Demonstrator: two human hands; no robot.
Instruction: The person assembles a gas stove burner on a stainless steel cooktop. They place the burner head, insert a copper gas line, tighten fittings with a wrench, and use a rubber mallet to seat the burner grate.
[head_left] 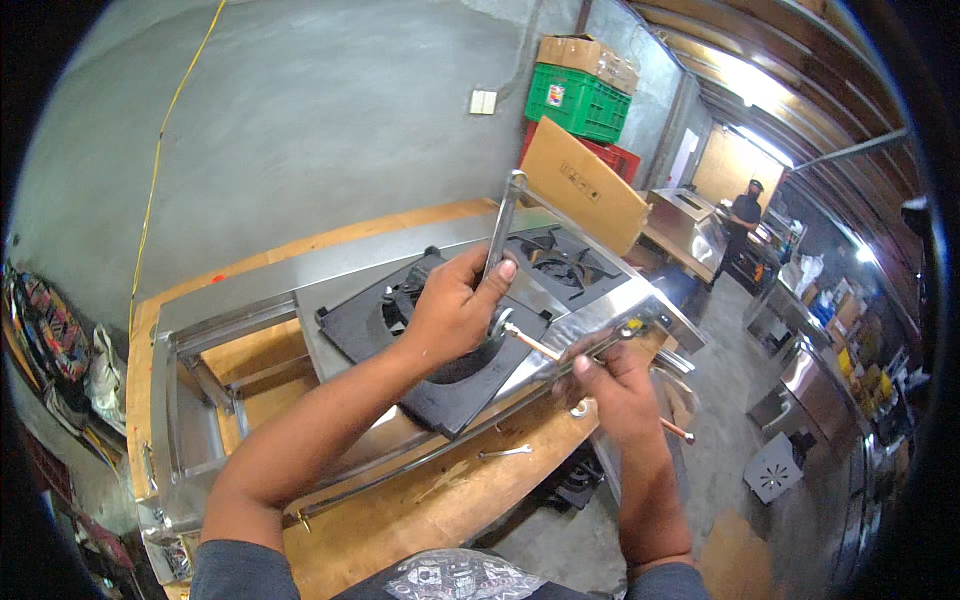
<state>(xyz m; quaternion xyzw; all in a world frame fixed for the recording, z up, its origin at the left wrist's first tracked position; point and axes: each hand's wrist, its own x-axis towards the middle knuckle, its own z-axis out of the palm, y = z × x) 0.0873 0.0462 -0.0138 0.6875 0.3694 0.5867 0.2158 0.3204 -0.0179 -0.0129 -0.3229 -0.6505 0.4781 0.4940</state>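
My left hand (458, 312) is closed around a steel wrench (503, 222) that stands nearly upright, its ring end at the top. Below that hand, round metal fittings (503, 322) sit at the end of a thin copper tube (532, 344). The tube slants down to the right and passes my right hand (618, 388), whose fingers are curled around it and partly blurred. Behind these, a black burner pan (455, 400) rests at an angle on a stainless steel stove frame (330, 265), partly hidden by my left hand and forearm.
A small open-ended wrench (507, 451) lies on the wooden tabletop (400, 530) near me. A second black burner (560, 265), a cardboard sheet (583, 185) and a green crate (578, 103) are farther back. Another person (743, 218) stands far right, near steel units (685, 230).
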